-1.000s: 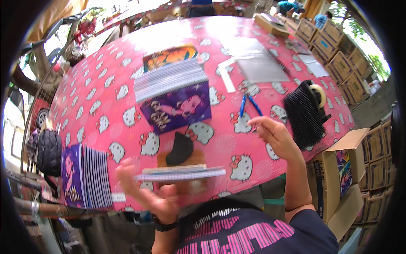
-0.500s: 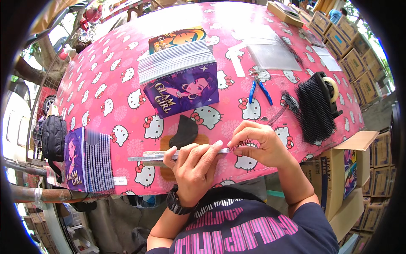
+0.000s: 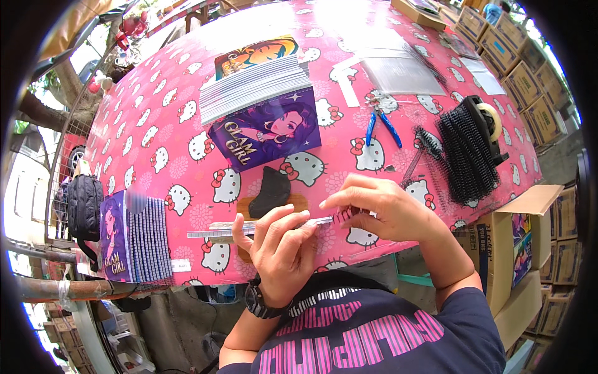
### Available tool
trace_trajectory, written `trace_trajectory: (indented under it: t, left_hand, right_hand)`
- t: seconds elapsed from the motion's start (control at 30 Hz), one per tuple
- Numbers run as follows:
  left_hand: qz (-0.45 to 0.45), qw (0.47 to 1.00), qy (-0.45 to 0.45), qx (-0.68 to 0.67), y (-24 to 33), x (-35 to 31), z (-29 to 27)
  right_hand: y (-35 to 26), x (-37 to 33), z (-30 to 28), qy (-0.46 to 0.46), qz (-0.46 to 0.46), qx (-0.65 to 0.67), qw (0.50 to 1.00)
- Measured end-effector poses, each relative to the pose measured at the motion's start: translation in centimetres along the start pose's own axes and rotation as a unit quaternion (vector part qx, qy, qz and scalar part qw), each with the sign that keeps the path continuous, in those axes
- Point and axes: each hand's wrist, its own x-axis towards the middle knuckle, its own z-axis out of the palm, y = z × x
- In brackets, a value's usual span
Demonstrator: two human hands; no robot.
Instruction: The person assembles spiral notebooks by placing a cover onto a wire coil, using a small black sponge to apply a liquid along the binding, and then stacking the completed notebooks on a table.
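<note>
My left hand (image 3: 280,249) grips a thin notebook (image 3: 208,235) near the table's front edge, held edge-on with its spine lengthwise. At the notebook's right end, a dark spiral binding coil (image 3: 340,216) sticks out. Fingers of my right hand (image 3: 392,209) curl around this coil, thumb below and index finger above. A wooden board (image 3: 301,203) lies under the notebook, with a black curved pad (image 3: 271,190) on it. Beyond them stands a tall stack of notebooks (image 3: 268,134) with purple illustrated covers.
Blue-handled pliers (image 3: 383,128) lie right of the stack. A bundle of black spiral coils (image 3: 467,153) rests by a tape dispenser (image 3: 489,121). More notebooks (image 3: 140,234) and a black bag (image 3: 85,206) are at left. Clear plastic sheets (image 3: 402,71) lie farther back; an open carton (image 3: 504,274) stands right.
My right hand's fingers have shifted on the coil, the index finger now raised and stretched left over the notebook's end. The left hand still grips the notebook, its fingers slightly more spread.
</note>
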Motion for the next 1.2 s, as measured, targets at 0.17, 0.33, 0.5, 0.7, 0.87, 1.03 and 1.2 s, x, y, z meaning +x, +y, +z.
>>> trace_trajectory:
  t: [0.17, 0.33, 0.5, 0.7, 0.87, 1.03, 1.2]
  left_hand:
    - [-0.021, 0.998, -0.054, -0.025, 0.9, 0.6, -0.1]
    - [0.019, 0.988, -0.142, 0.052, 0.5, 1.1, -0.9]
    - [0.012, 0.989, -0.143, 0.031, 0.4, 0.9, -1.0]
    - [0.009, 0.990, -0.141, 0.012, 0.8, 1.2, -1.3]
    - [-0.007, 0.991, -0.131, 0.026, 0.7, 0.9, -2.2]
    - [0.030, 0.986, -0.162, 0.031, -0.2, 0.6, -1.8]
    - [0.003, 0.990, -0.142, 0.026, 0.4, 1.0, -1.8]
  right_hand:
    - [-0.5, 0.1, 0.1, -0.003, 0.009, -0.021, 1.000]
    - [-0.1, 0.1, 0.5, -0.051, -0.007, -0.046, 0.998]
    - [2.4, 1.6, -0.5, -0.053, 0.164, 0.116, 0.978]
    - [8.8, 7.4, 3.2, -0.094, 0.058, -0.065, 0.992]
    - [10.5, 10.0, 10.8, -0.057, -0.039, -0.270, 0.960]
    - [9.9, 6.8, 7.3, -0.016, 0.006, -0.117, 0.993]
    - [10.8, 1.5, 5.6, -0.005, 0.131, 0.373, 0.919]
